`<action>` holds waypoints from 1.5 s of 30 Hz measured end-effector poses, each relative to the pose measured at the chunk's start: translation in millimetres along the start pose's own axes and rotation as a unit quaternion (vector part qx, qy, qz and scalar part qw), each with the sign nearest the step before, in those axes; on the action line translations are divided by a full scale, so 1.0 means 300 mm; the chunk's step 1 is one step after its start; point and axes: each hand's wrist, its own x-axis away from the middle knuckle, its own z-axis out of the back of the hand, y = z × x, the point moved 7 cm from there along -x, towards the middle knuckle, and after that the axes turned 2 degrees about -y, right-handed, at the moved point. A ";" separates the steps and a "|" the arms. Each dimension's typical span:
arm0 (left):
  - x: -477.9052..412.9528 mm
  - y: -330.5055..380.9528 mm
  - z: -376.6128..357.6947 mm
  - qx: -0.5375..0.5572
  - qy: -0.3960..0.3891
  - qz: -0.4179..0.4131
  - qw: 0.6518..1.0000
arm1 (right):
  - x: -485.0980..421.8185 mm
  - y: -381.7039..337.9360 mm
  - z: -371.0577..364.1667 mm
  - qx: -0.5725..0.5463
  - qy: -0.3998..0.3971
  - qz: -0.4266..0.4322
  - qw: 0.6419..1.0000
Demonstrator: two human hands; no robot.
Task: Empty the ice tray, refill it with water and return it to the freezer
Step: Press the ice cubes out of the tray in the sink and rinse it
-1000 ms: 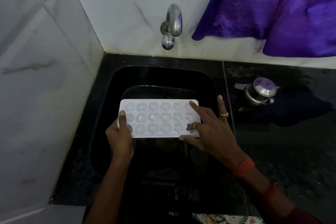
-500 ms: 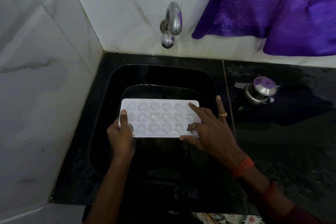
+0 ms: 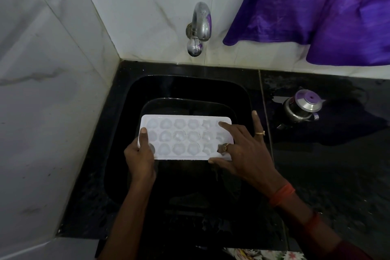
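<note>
Over the sink (image 3: pixel 242 95), grips the tray (image 3: pixel 185 139) at its left end with the left hand (image 3: pixel 139 158), thumb on top, fingers hidden beneath. Rests the right hand (image 3: pixel 242 150) on the tray's right end, fingers straight and spread, thumb along the near edge. Holds the tray level, cavities up. Farther off: tap (image 3: pixel 199 27) on the far wall, purple cloth (image 3: pixel 316 6) to its right, steel pot (image 3: pixel 301 107) on the right counter (image 3: pixel 337 164).

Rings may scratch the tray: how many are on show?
2, both on the right hand: one ring beside the tray, one over its right end. Left hand fingers partly hidden.
</note>
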 end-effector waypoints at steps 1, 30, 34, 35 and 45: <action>-0.001 0.000 0.002 0.000 0.000 0.001 1.000 | 0.001 -0.002 -0.003 0.003 -0.003 0.001 1.000; -0.022 -0.018 0.020 0.025 -0.006 0.014 1.000 | -0.003 -0.003 0.031 -0.034 0.017 -0.013 0.999; -0.017 -0.008 0.022 0.019 -0.005 0.000 1.000 | 0.001 -0.002 0.016 -0.055 -0.007 0.014 0.998; -0.014 -0.005 0.023 0.016 -0.003 -0.003 1.000 | 0.003 0.001 0.014 -0.057 -0.010 0.020 0.998; -0.023 -0.013 0.023 0.019 -0.016 0.004 1.000 | 0.014 0.017 0.015 -0.049 -0.014 0.013 0.999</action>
